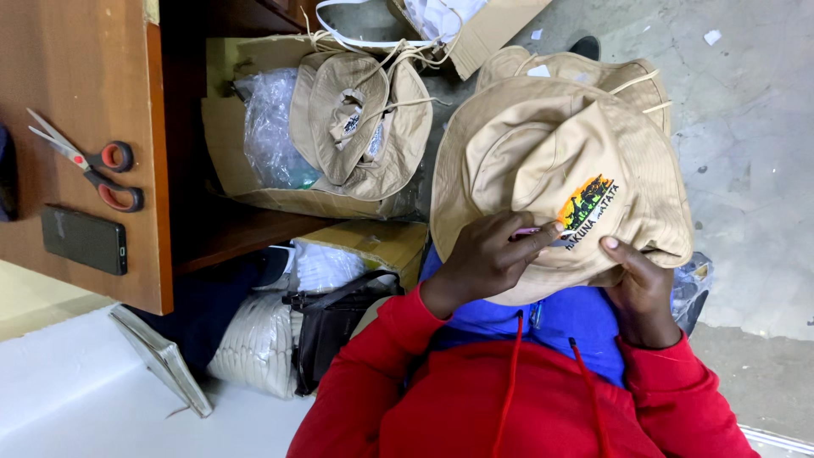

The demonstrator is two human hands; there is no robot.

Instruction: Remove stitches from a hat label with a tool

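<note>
A brown cardboard box [254,182] lies open on its side up-left of the left hand [487,259], with a clear plastic bag [271,127] inside. A second cardboard box [483,30] sits above the hands, holding white stuff. A smaller carton [377,242] lies just left of the left hand. A dark phone [85,240], screen off, rests far left on the wooden desk [85,68].

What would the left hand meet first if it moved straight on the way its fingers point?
Probably the embroidered patch on the hat: the left hand already lies on the crown, fingers aimed at it.
</note>
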